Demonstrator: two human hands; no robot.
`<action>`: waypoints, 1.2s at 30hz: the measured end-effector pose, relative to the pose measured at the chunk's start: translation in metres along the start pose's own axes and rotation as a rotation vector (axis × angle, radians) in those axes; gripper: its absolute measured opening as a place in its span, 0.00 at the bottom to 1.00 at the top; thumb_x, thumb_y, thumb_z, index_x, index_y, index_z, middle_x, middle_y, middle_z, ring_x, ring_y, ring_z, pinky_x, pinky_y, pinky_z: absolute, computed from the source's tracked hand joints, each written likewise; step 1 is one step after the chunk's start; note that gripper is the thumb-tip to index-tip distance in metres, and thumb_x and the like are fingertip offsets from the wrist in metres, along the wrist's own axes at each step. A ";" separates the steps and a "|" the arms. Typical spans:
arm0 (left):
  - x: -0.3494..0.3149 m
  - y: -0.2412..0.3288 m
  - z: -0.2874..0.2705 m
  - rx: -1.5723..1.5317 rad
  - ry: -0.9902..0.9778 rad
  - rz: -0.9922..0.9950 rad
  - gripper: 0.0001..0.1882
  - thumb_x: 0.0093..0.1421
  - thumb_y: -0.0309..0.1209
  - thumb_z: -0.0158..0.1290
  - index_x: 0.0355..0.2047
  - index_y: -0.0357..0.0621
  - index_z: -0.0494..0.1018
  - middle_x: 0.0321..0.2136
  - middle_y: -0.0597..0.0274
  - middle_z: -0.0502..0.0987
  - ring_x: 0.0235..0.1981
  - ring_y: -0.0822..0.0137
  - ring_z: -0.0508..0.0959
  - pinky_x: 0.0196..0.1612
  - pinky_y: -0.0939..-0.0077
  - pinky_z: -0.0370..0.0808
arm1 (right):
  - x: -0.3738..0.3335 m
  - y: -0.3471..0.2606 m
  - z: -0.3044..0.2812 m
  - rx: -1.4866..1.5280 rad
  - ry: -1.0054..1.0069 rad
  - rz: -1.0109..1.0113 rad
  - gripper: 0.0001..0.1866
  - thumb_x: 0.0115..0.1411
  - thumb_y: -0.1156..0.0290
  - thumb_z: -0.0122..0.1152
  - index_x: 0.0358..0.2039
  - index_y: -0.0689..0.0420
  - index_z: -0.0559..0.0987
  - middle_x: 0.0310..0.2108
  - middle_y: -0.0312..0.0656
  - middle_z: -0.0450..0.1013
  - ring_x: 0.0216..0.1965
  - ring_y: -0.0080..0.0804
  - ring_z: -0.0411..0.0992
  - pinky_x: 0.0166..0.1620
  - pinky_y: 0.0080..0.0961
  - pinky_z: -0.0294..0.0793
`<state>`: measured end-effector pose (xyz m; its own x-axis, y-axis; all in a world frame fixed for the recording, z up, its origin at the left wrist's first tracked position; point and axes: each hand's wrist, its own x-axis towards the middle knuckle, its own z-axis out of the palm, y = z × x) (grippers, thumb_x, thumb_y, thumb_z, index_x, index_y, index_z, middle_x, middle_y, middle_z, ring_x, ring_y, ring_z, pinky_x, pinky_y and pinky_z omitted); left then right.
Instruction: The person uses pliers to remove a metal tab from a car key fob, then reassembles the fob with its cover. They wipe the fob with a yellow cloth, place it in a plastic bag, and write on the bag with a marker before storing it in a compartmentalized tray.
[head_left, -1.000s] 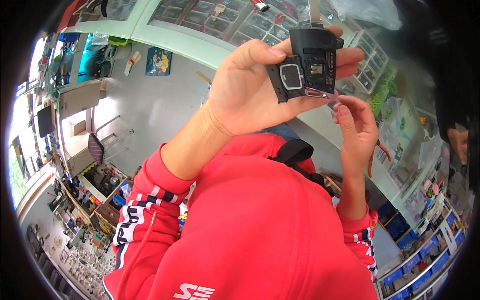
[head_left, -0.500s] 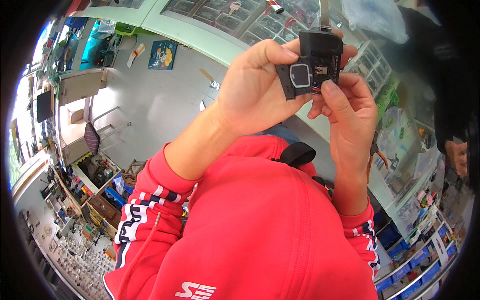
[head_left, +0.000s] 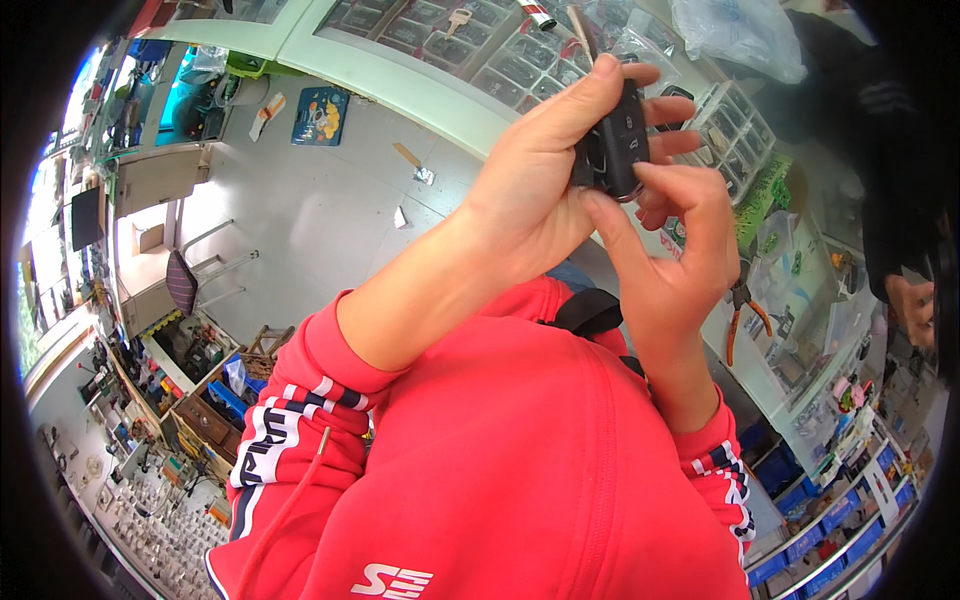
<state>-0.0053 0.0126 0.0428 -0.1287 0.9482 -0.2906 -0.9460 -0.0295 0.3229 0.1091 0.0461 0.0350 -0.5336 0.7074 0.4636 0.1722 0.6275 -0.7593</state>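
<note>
Left hand [head_left: 530, 195] grips black key fob [head_left: 615, 140] above the table [head_left: 440, 95], now turned button-side out; right hand [head_left: 670, 250] has moved from picking at it to pinching its lower edge, so the case looks closed

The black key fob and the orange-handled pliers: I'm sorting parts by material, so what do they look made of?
Key fob, held by the left hand and right hand: apparently matte black plastic, moulded buttons. Pliers: dark jaws look like metal; smooth orange grips are probably plastic or rubber.
</note>
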 end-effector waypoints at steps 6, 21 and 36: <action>0.005 0.000 -0.001 -0.023 -0.096 -0.026 0.29 0.61 0.51 0.35 0.50 0.38 0.59 0.46 0.50 0.68 0.42 0.63 0.72 0.37 0.69 0.74 | 0.005 -0.003 -0.010 0.465 0.020 0.478 0.15 0.49 0.73 0.63 0.36 0.62 0.70 0.27 0.36 0.70 0.25 0.18 0.69 0.26 0.15 0.69; 0.007 -0.008 -0.004 0.150 -0.153 -0.050 0.27 0.62 0.50 0.34 0.51 0.43 0.60 0.43 0.57 0.71 0.29 0.74 0.74 0.17 0.85 0.68 | 0.008 -0.004 -0.013 0.828 -0.076 0.760 0.09 0.51 0.74 0.51 0.31 0.66 0.71 0.23 0.41 0.71 0.19 0.20 0.66 0.25 0.20 0.72; -0.001 -0.004 -0.008 0.416 0.060 0.009 0.18 0.61 0.40 0.42 0.38 0.36 0.66 0.29 0.60 0.72 0.26 0.73 0.72 0.25 0.79 0.70 | 0.006 0.000 -0.013 0.724 -0.020 0.698 0.10 0.53 0.74 0.54 0.35 0.65 0.71 0.27 0.41 0.72 0.22 0.21 0.69 0.25 0.18 0.73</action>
<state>-0.0042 0.0095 0.0348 -0.1650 0.9280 -0.3340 -0.7453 0.1045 0.6585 0.1165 0.0547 0.0433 -0.5203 0.8316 -0.1940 -0.0899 -0.2793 -0.9560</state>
